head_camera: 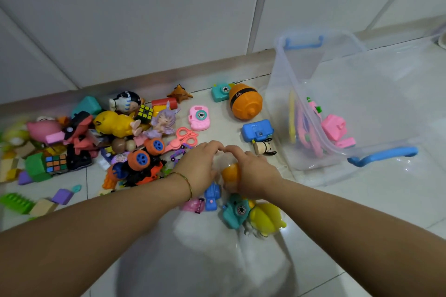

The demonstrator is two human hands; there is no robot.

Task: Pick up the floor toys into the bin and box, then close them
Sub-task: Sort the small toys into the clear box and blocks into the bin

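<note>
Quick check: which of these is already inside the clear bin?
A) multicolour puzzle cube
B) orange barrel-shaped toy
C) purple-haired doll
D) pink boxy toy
D: the pink boxy toy shows through the wall of the clear bin. The orange barrel-shaped toy, puzzle cube and purple-haired doll all lie on the floor outside it.

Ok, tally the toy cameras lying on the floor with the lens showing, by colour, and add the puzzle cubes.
Teal toy cameras: 2
Pink toy camera: 1
Puzzle cubes: 2
Total: 5
A blue toy under the wrists may be another camera, but it is too hidden to tell, so it is not counted.
</note>
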